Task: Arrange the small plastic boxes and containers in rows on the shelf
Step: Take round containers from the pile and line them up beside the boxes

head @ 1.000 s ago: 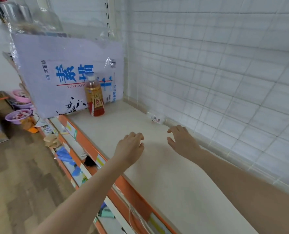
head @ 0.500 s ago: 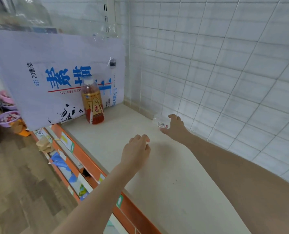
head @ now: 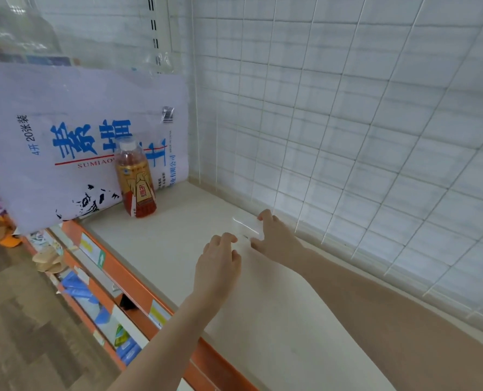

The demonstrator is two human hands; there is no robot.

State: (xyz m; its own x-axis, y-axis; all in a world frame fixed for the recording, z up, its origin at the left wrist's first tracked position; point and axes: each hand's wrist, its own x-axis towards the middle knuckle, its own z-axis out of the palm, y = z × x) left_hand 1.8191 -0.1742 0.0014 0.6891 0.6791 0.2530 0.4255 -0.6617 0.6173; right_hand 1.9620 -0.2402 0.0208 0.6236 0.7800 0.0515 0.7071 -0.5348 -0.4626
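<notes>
A small clear plastic box (head: 246, 227) is just above the cream shelf (head: 178, 230), near the back wire grid. My right hand (head: 277, 238) grips its right end with thumb and fingers. My left hand (head: 220, 263) is curled just left of and below the box, its fingertips at the box's near edge; whether they touch it is unclear. The box is transparent and blurred, so its outline is faint.
A brown drink bottle (head: 136, 179) stands at the shelf's far left, in front of a large white paper pack (head: 74, 142). A white wire grid (head: 347, 136) backs the shelf. The orange shelf edge (head: 127, 280) carries price labels; lower shelves and the wood floor lie to the left.
My right hand reached to the box at the back wall, took hold of it and drew it forward off the wall. My left hand moved up toward it.
</notes>
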